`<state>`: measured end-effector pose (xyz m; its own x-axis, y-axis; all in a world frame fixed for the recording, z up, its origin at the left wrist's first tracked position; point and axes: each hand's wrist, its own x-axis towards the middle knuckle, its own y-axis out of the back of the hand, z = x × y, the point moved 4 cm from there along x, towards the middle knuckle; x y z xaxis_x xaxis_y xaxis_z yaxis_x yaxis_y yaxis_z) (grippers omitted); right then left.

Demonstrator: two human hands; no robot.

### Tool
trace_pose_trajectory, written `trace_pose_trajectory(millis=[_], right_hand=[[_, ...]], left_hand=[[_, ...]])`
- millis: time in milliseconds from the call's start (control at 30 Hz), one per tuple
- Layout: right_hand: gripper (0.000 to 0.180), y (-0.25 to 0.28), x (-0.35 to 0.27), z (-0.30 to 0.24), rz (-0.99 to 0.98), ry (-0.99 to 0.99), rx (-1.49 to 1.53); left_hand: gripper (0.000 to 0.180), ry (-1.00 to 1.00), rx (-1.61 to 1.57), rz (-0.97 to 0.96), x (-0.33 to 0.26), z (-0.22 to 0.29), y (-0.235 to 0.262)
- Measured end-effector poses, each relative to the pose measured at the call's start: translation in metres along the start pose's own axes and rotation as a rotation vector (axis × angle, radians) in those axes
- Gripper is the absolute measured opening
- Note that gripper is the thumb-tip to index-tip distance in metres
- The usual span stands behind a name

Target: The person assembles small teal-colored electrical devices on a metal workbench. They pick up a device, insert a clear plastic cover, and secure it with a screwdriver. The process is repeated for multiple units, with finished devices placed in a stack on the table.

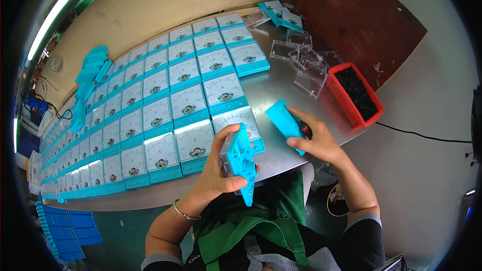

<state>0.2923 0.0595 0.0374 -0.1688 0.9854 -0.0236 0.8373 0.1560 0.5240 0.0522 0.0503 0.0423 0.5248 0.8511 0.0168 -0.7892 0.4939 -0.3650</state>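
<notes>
My left hand [217,173] grips a turquoise panel meter [244,163] stood on edge, thumb on its near side and fingers round the far side. Its moulded back faces right, and its dial is mostly turned from view. In my right hand [321,139] is a flat turquoise plastic piece [284,119], tilted over the table and pinched between thumb and fingers. The two pieces are apart. Just beyond my left hand lies the nearest meter [235,120] of a large array, dial upward, partly hidden by the hand.
Rows of meters [155,85] cover the metal table [271,83] to the left, with loose turquoise pieces [91,65] piled on them. Clear covers [304,57] lie scattered at the far right. A red bin [337,90] of small black parts stands near the right edge, by a black cable [422,134].
</notes>
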Motion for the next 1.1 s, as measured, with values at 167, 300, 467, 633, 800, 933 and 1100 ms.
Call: trace_pose_trajectory(millis=[167,300,467,633,800,933,1100], right_hand=[[0.099,-0.052,-0.020,-0.026,-0.155,0.091,0.615],[0.096,-0.063,-0.022,-0.034,-0.167,0.101,0.620],[0.091,-0.068,-0.026,-0.040,-0.155,0.090,0.699],[0.089,-0.063,-0.032,-0.049,-0.237,0.052,0.665],[0.096,-0.061,-0.040,-0.042,-0.193,0.296,0.355],[0.096,-0.058,-0.043,-0.036,-0.116,0.355,0.384],[0.087,-0.022,-0.048,-0.053,-0.002,0.355,0.122]], left_hand=[[0.103,-0.064,-0.142,0.056,0.006,-0.009,-0.001],[0.099,-0.121,-0.166,0.029,0.007,-0.011,0.006],[0.098,-0.168,-0.177,0.042,0.000,-0.011,0.003],[0.100,-0.121,-0.126,0.029,-0.001,-0.017,0.004],[0.106,-0.280,0.248,-0.019,0.001,-0.020,-0.007],[0.107,-0.461,0.462,-0.063,0.013,-0.012,-0.022],[0.104,-0.641,0.741,0.020,0.026,0.001,-0.026]])
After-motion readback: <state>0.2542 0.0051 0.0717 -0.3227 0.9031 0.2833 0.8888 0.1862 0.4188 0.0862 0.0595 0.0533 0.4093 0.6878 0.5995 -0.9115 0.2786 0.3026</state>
